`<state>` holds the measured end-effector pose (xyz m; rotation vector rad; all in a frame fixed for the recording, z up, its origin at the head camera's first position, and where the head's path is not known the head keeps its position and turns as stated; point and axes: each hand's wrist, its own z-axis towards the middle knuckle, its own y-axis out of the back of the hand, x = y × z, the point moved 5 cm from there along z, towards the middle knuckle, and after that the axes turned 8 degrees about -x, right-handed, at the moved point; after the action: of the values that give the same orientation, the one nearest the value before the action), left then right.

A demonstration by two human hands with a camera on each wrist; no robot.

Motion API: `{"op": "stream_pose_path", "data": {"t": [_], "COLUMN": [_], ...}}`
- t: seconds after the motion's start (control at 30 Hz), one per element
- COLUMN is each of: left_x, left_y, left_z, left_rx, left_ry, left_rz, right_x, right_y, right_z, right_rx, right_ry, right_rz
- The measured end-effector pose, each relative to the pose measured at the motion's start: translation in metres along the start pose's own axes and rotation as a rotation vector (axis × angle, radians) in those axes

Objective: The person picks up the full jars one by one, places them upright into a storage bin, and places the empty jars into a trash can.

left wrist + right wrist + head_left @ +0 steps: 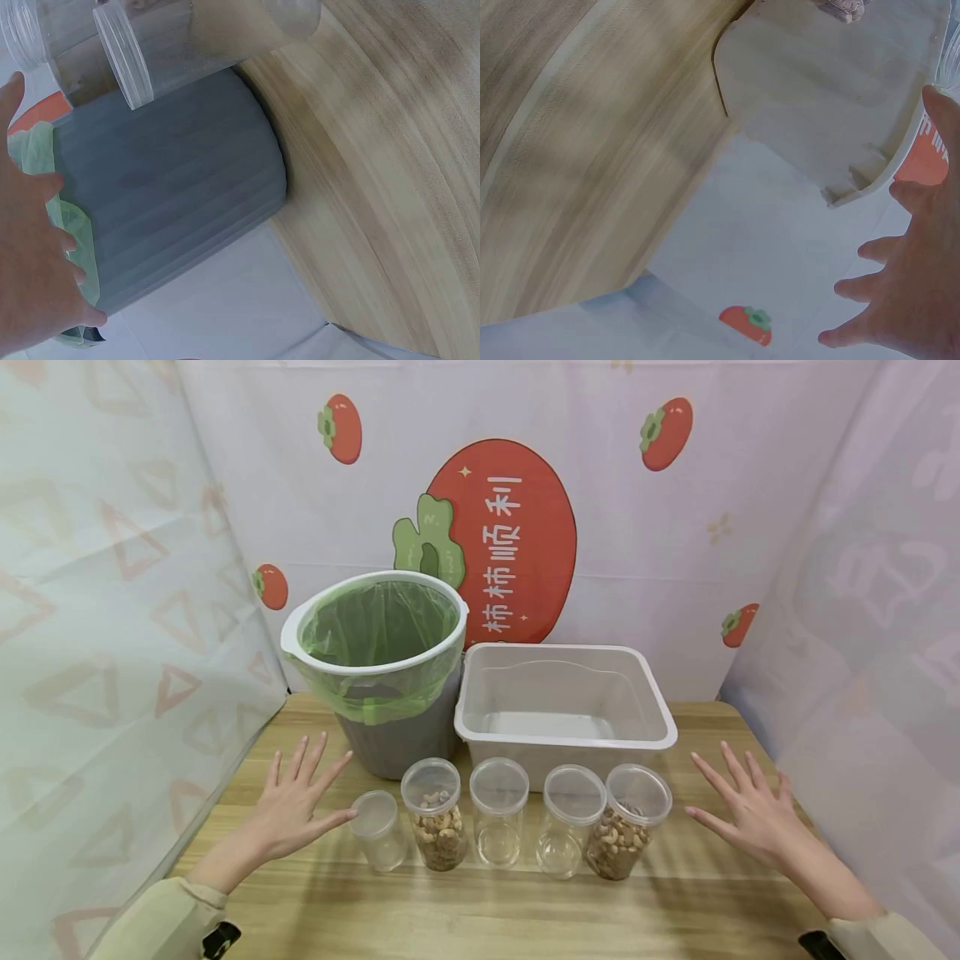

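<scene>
My left hand point(288, 810) is spread over the table's left side, its thumb tip overlapping the lid of a small clear jar point(381, 835) in the head view. Fingers apart and holding nothing, my right hand point(753, 814) hovers at the right, beside a lidded jar of mixed nuts point(618, 843). Another nut-filled jar point(439, 835) stands second from the left. Between the two filled jars are a clear jar point(498, 839) with no contents showing and a similar clear jar point(561, 847). All wear translucent lids and form a row.
Behind the row, a grey bin point(397, 743) with a white rim and green bag stands at the left. Beside it sits a white rectangular tub point(566, 743). Printed cloth point(645, 543) encloses the wooden table point(465, 914) at the back and sides.
</scene>
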<state>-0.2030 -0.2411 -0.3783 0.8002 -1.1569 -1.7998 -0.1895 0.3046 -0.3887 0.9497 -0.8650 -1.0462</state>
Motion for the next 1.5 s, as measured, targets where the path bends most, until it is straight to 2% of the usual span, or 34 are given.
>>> {"op": "stream_pose_path", "data": {"t": [0.23, 0.6, 1.0, 1.3, 1.5], "left_x": [-0.001, -0.005, -0.027, -0.047, -0.063], "left_y": [-0.001, 0.000, 0.012, 0.019, 0.022], "left_z": [-0.001, -0.002, 0.014, 0.023, 0.029], "left_rx": [0.040, -0.006, -0.018, -0.130, -0.216], "left_ry": [0.011, -0.008, -0.077, -0.212, -0.280], "left_rz": [-0.013, -0.029, -0.104, -0.153, -0.192], "right_x": [-0.001, 0.000, 0.006, 0.009, 0.014], "right_y": [-0.001, 0.001, 0.008, 0.007, 0.006], "right_z": [0.000, 0.008, 0.027, 0.042, 0.054], "right_rx": [-0.008, -0.014, -0.063, -0.074, -0.103], "right_ry": [0.002, 0.024, 0.090, 0.117, 0.165], "right_rz": [0.001, 0.017, 0.090, 0.153, 0.173]}}
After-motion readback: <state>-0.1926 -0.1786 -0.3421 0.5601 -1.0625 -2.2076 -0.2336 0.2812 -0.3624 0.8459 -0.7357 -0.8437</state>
